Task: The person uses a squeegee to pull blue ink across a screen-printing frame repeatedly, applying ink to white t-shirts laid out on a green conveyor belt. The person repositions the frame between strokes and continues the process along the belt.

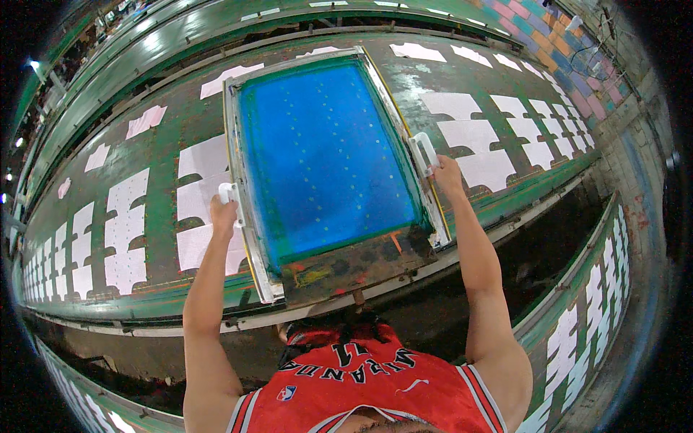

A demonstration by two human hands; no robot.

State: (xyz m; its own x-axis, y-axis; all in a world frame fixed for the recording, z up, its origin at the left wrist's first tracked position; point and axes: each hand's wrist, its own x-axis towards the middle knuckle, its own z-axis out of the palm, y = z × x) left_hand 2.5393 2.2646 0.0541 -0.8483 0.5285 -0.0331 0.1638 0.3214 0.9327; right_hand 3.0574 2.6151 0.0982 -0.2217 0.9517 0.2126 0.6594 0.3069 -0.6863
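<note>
My left hand (224, 213) is closed around a white handle (229, 193) on the left side of a rectangular screen frame (366, 61). My right hand (446, 175) grips a matching white handle (424, 149) on the frame's right side. The frame's blue mesh (325, 159) has green edges and rows of small pale dots; a dark, paint-smudged strip (332, 270) runs along its near end. The frame lies over a long green printing table (155, 299), with pale cut fabric pieces (469, 155) on both sides of it; some at the left (126, 231) show small dots.
A parallel green table (148, 42) runs beyond this one. Another (548, 310), also bearing pale pieces, runs close behind me, across a dark gap (527, 238). At the right are a painted block wall (556, 50) and a concrete ledge (628, 180).
</note>
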